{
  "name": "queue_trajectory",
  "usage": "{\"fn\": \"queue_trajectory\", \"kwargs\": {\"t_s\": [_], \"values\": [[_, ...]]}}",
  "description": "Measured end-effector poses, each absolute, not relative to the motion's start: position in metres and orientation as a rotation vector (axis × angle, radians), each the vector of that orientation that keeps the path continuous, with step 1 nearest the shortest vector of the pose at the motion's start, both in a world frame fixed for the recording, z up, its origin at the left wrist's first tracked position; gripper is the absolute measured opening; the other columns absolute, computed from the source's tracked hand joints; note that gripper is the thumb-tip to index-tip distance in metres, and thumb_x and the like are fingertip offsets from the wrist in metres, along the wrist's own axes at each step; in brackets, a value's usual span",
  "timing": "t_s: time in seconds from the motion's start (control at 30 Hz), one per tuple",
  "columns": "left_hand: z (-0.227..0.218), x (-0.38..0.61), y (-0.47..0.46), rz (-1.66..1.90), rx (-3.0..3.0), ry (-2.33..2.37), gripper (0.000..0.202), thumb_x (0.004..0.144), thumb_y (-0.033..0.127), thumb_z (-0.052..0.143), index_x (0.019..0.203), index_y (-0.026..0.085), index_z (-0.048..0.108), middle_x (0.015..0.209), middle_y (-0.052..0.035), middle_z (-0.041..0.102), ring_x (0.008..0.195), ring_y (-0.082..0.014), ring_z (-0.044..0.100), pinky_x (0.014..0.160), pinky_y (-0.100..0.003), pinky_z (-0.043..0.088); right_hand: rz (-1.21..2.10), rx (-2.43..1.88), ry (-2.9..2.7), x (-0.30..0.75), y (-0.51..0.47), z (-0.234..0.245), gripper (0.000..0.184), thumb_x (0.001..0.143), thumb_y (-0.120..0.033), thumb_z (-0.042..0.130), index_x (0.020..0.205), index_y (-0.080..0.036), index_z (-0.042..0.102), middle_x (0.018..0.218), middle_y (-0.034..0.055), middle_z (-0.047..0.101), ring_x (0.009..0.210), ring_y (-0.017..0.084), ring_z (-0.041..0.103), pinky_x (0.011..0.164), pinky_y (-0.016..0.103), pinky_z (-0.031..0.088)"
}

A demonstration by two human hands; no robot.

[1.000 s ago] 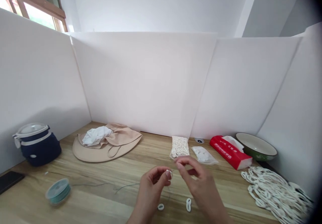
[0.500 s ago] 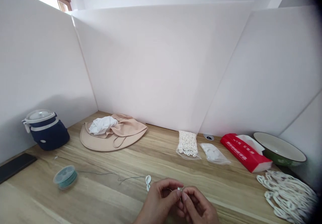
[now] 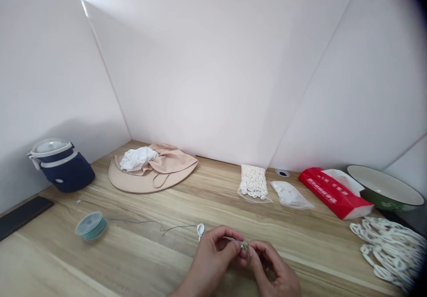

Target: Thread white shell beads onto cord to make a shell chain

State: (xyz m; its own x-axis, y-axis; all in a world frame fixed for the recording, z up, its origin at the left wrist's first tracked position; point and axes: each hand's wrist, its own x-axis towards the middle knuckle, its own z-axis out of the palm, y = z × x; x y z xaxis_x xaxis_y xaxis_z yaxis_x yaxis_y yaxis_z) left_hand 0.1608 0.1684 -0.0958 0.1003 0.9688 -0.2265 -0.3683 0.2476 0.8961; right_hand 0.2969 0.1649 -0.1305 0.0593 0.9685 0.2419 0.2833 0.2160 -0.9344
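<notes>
**Head view: your left hand (image 3: 211,258) and right hand (image 3: 272,266) pinch a small piece (image 3: 242,245) over the desk (image 3: 66,261).**
Both hands grip it between the fingertips; it's too small to identify. Cord (image 3: 133,221) runs from the spool (image 3: 90,226) to a white shell (image 3: 200,230) just beside your left hand. The bag of shells (image 3: 253,183) looks nearly full, and white loops (image 3: 387,257) lie piled at right.

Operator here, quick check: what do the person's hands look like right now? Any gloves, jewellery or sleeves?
Both the left hand and the right hand are bare: no gloves, and no rings or tape that I can see. The nails look short. The picture ends at about the wrists, so no sleeve or watch shows.
</notes>
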Motion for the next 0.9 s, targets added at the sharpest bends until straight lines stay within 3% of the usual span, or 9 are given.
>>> {"fn": "queue_trajectory", "kwargs": {"t_s": [0.13,0.37,0.57,0.9], "values": [[-0.0952,0.1602,0.168,1.178,0.791,0.972,0.017,0.068,0.026,0.069,0.078,0.012,0.069,0.063,-0.0022,0.066,0.054,-0.0133,0.06,0.059,-0.026,0.048,0.87,-1.22,-1.493,0.2954,0.1619,-0.1261,0.022,0.081,-0.043,0.059,0.075,-0.024,0.066,0.066,0.0011,0.067,0.06,0.018,0.062,0.057,0.022,0.048],[-0.0993,0.1593,0.1684,1.167,0.871,1.016,0.028,0.066,0.036,0.075,0.076,0.011,0.067,0.063,-0.0033,0.065,0.053,-0.0143,0.059,0.055,-0.026,0.048,0.823,-1.207,-1.527,0.2942,0.1611,-0.1263,0.022,0.081,-0.043,0.06,0.071,-0.024,0.065,0.06,-0.0008,0.063,0.056,0.016,0.06,0.055,0.021,0.046],[-0.0968,0.1604,0.1668,1.191,0.907,1.094,0.029,0.068,0.041,0.072,0.067,0.014,0.062,0.054,-0.0013,0.062,0.047,-0.013,0.056,0.051,-0.024,0.044,0.825,-1.206,-1.435,0.2921,0.162,-0.1287,0.024,0.076,-0.046,0.065,0.082,-0.023,0.067,0.06,-0.0013,0.065,0.054,0.015,0.061,0.053,0.021,0.048],[-0.1016,0.1584,0.1696,1.175,0.815,1.076,0.029,0.065,0.04,0.074,0.063,0.013,0.062,0.05,-0.0011,0.063,0.045,-0.0131,0.056,0.051,-0.025,0.043,0.854,-1.177,-1.486,0.2932,0.1617,-0.1201,0.021,0.078,-0.042,0.063,0.071,-0.023,0.068,0.063,-0.0004,0.067,0.058,0.016,0.06,0.055,0.021,0.046]]}}
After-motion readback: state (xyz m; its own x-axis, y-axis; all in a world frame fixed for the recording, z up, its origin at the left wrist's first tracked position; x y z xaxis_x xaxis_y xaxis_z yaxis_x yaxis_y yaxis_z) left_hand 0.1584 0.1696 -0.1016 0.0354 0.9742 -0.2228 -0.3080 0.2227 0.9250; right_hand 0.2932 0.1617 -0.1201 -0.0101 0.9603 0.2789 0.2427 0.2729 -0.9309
